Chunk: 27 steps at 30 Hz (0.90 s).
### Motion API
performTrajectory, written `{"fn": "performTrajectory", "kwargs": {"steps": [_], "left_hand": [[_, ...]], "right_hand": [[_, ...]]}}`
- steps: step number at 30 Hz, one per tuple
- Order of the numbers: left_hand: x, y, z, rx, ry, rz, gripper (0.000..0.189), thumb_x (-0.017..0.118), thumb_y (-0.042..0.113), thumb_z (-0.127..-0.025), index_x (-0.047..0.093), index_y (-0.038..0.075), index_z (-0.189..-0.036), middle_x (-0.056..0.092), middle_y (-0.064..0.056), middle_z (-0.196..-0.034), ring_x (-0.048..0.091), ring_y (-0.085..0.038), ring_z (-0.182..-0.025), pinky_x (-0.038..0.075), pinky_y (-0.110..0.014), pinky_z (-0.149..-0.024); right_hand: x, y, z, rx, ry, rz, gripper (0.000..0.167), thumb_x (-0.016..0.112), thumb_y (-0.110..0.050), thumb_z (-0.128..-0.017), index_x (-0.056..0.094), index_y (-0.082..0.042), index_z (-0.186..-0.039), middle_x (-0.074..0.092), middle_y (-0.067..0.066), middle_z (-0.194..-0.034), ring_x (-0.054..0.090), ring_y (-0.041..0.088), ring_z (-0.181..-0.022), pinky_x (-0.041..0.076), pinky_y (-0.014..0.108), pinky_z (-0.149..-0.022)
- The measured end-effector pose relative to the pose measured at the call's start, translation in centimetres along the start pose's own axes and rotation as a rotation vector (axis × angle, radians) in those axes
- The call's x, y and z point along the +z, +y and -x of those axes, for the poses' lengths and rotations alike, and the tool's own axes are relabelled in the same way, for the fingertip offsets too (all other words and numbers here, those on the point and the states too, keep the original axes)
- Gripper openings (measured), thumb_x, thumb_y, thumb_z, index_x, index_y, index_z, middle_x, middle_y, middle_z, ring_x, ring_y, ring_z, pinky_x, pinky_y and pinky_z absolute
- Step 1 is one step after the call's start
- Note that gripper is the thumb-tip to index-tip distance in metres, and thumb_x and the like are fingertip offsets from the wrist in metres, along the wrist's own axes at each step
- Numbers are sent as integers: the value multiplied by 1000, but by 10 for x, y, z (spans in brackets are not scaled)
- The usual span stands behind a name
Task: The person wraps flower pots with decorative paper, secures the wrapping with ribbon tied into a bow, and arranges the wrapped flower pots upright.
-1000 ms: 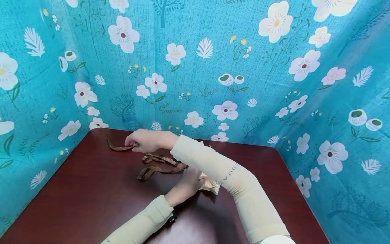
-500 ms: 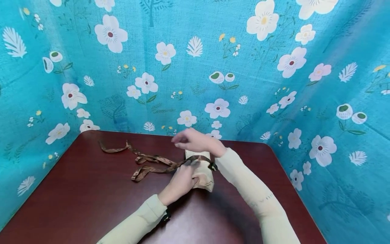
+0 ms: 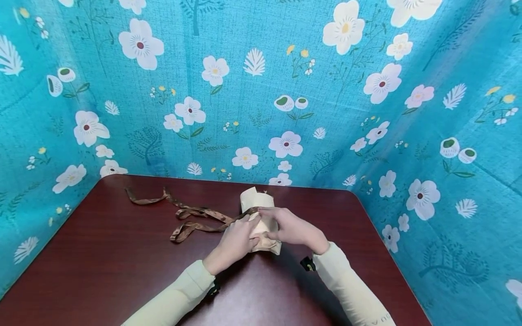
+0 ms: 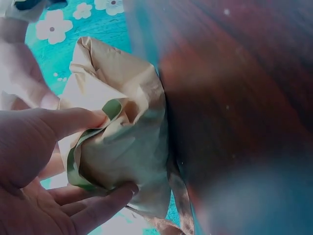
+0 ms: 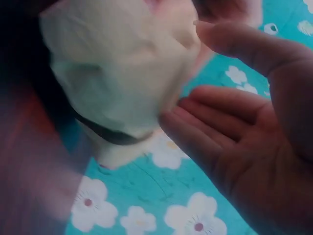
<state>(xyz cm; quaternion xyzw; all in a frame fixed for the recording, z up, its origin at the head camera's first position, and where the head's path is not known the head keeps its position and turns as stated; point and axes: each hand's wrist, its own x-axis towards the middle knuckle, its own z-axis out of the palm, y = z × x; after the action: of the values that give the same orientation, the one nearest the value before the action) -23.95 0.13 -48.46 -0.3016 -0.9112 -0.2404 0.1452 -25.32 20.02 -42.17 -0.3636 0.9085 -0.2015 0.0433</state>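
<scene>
A tan paper package (image 3: 256, 198) lies near the middle of the table, its paper creased and folded. Around it passes a brown satin ribbon (image 3: 208, 213), whose loose length trails in loops to the left. My left hand (image 3: 232, 244) holds the package from the left, with thumb and fingers on opposite sides of the near end in the left wrist view. An olive-looking band (image 4: 73, 169) runs under that thumb. At the package's right side is my right hand (image 3: 295, 230). In the right wrist view its fingers (image 5: 210, 117) are extended beside the paper; contact is blurred.
The dark red table (image 3: 122, 271) extends to both sides and toward me. A blue floral curtain (image 3: 228, 122) hangs along the back and both sides, close behind the table's far edge. Black wrist straps (image 3: 307, 264) sit beneath the sleeves.
My right hand has left the ribbon's far-left end, swung back across the package and come down on its right side. The left hand stays on the package; the ribbon tail lies loose.
</scene>
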Motion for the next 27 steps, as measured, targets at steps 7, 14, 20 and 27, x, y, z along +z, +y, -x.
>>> {"fn": "performTrajectory", "kwargs": {"steps": [7, 14, 20, 27], "left_hand": [[-4, -3, 2, 26, -60, -8, 70, 89, 24, -78, 61, 7, -140, 64, -24, -130, 72, -38, -85, 58, -49, -68], [-11, -5, 5, 43, -163, 40, 79, 84, 20, -83, 47, 5, -151, 50, -33, -144, 70, -35, -83, 58, -46, -70], [-18, -14, 7, 77, -265, 121, 78, 78, 17, -89, 39, 2, -155, 41, -37, -150, 70, -30, -93, 56, -42, -81], [-27, -22, 6, 87, -321, 187, 71, 70, 21, -97, 36, 6, -158, 40, -27, -155, 59, -37, -128, 52, -46, -100]], "right_hand": [[19, -9, -2, 48, 98, 88, 66, 89, -6, -74, 61, 4, -133, 65, 15, -134, 65, 28, -117, 55, 41, -95], [35, -9, -2, 169, 171, 179, 71, 94, -9, -69, 63, 1, -132, 59, 19, -142, 65, 34, -120, 57, 43, -91], [41, -10, 2, 189, 192, 245, 81, 97, -21, -67, 62, -1, -137, 58, 15, -145, 66, 32, -120, 57, 44, -91], [41, -8, 3, 142, 212, 211, 78, 94, -17, -71, 61, -1, -139, 57, 15, -147, 63, 31, -125, 56, 43, -93]]}}
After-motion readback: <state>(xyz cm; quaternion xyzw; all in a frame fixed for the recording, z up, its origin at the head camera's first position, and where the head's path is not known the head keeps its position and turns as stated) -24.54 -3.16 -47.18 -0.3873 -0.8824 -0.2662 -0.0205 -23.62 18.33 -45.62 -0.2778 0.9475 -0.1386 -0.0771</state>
